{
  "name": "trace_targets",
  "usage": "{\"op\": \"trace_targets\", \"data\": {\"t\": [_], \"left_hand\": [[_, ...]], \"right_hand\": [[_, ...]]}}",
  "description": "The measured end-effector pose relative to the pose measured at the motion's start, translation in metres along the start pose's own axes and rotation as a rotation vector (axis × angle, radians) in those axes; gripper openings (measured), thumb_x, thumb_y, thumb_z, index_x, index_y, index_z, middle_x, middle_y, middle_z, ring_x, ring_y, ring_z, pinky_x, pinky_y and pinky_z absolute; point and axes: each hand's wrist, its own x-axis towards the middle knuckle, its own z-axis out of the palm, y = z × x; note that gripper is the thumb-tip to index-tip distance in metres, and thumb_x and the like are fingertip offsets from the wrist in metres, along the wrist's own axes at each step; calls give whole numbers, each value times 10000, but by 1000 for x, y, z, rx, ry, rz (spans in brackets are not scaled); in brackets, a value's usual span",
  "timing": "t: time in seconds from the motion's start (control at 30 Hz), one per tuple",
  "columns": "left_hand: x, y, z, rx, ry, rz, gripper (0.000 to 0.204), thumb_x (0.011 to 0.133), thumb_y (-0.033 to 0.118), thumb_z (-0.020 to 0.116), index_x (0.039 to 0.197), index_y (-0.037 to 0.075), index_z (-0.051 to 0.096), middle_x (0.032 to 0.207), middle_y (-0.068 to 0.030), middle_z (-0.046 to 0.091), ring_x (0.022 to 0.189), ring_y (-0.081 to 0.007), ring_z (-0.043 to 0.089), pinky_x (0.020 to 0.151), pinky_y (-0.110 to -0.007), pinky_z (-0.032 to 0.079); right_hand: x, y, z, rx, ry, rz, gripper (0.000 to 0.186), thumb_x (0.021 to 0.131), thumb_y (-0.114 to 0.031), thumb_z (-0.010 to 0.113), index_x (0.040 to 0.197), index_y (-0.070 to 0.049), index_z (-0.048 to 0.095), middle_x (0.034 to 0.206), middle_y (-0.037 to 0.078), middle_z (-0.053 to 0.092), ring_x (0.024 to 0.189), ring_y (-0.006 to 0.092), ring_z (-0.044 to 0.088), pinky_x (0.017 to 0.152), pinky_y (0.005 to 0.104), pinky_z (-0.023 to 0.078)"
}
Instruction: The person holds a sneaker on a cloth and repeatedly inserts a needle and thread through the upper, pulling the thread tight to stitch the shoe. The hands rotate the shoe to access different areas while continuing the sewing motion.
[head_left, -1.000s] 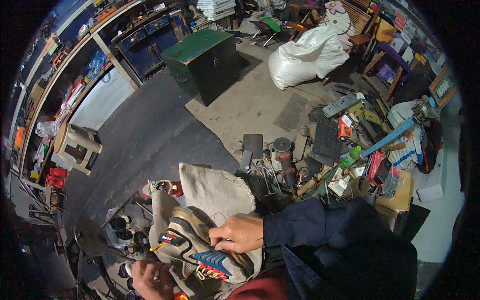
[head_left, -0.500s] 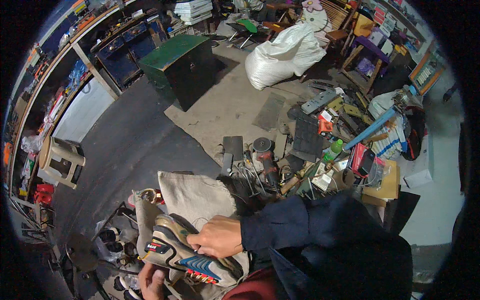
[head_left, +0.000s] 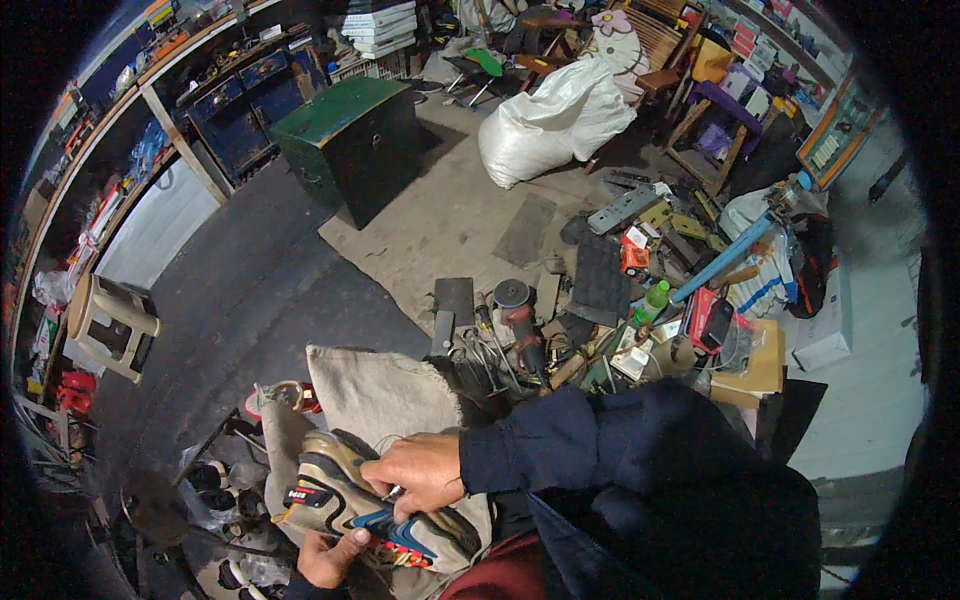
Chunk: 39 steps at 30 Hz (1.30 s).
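1. While the right hand (head_left: 420,475) pinches a slim tool (head_left: 395,493) against the shoe (head_left: 348,492), the left hand (head_left: 328,562) grips its side, thumb near the red-orange laces (head_left: 402,554).
2. The shoe lies tilted on a beige cloth (head_left: 375,390) over the person's lap.
3. A black patch (head_left: 305,496) on the shoe bears pale lettering.
4. Stacked white boxes (head_left: 380,28) at the back carry dark print, too small to read.
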Motion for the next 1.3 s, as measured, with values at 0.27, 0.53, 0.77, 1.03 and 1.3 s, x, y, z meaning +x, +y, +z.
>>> {"op": "trace_targets", "data": {"t": [0.27, 0.53, 0.77, 1.03, 1.3], "left_hand": [[1, -27, -5, 40, 186, 19, 332, 959, 285, 755, 883, 21, 570, 683, -15, 593, 577, -86, 466, 535, -267, 368], [7, -48, -2, -100, 291, 150, 364, 940, 207, 778, 874, 74, 446, 706, -9, 572, 612, -67, 477, 552, -254, 383], [9, -55, -5, -11, 298, 97, 327, 909, 153, 798, 1033, 2, 536, 856, -35, 658, 718, -114, 584, 650, -276, 471], [25, -36, 14, -4, 184, 156, 757, 774, 51, 867, 1408, -12, 460, 1225, -120, 650, 1060, -254, 666, 942, -389, 538], [24, -37, 26, 305, 206, 74, 265, 896, 173, 800, 1128, 50, 773, 1020, -148, 757, 856, -215, 695, 793, -340, 561]], "right_hand": [[6, 3, -7, -237, 9, 96, 538, 719, -398, 869, 940, 28, 627, 831, 245, 694, 864, 454, 702, 747, 517, 555], [-12, 30, -24, -534, 83, 248, 773, 725, -718, 754, 830, 46, 701, 755, 267, 685, 739, 427, 714, 665, 496, 569], [-99, 48, -13, 251, 286, 285, 363, 876, -338, 833, 1021, -77, 626, 674, 15, 569, 639, 67, 497, 567, 309, 406], [-32, -15, 19, 1121, -88, -35, 610, 1008, -385, 639, 1484, -50, 455, 866, -28, 611, 674, 21, 460, 577, 186, 334], [-89, 5, 41, 517, 313, -59, 292, 974, -244, 723, 830, -34, 581, 690, 41, 570, 590, 139, 481, 578, 306, 377]]}}
